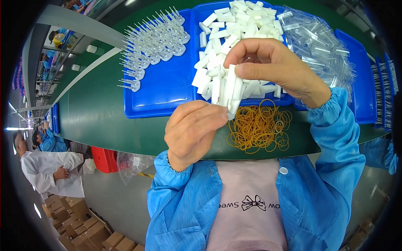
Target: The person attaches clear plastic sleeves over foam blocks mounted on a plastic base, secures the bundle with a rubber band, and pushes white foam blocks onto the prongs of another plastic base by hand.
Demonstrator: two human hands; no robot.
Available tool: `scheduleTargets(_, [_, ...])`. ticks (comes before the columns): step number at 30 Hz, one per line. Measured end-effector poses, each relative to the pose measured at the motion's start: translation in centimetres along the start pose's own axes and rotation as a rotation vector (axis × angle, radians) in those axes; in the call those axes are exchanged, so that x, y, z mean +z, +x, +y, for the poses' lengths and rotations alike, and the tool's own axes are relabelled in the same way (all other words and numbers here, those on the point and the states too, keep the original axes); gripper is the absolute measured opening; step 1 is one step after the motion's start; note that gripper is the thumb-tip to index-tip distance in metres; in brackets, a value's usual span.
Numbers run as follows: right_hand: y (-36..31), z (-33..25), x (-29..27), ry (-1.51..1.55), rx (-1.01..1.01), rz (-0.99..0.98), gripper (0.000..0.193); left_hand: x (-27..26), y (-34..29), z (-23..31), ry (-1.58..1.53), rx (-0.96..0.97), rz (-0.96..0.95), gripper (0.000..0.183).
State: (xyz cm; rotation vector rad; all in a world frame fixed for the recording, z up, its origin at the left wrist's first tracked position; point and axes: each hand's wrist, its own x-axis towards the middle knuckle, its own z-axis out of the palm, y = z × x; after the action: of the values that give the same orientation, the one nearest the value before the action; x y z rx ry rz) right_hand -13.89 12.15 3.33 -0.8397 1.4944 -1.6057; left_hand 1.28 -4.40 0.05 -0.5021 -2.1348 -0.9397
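Above the middle blue tray, my left hand (194, 131) pinches the lower end of a slim white plastic piece (228, 88). My right hand (278, 67) grips the upper end of the same piece between thumb and fingers. Whether it is one part or several pressed together, I cannot tell. Right behind it lies a heap of short white blocks (251, 21) in the tray. Just below and to the right of my left hand, a loose pile of tan rubber bands (259, 129) rests on the green table (100, 113).
In the left blue tray (163, 92) stand rows of thin white stems on round clear bases (161, 42). Clear plastic sleeves (318, 50) fill the tray at right. Farther right are narrow blue racks (383, 92). A red stool (104, 159) and a person in white (52, 171) are at left.
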Motion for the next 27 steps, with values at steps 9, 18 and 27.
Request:
scheduleTargets(9, [-1.5, 0.1, 1.1, -0.105, -0.088, 0.051, 0.018, 0.9, 0.0, 0.9, 0.032, -0.203, 0.206, 0.032])
scheduleTargets(18, [-1.5, 0.9, 1.5, -0.190, -0.174, 0.084, 0.020, 0.6, 0.0, 0.5, -0.007, -0.366, 0.122, 0.026])
scheduleTargets(27, [-2.1, 1.7, 2.1, 0.101, -0.154, 0.128, 0.014, 0.7, 0.0, 0.3, -0.132, -0.437, 0.136, 0.026])
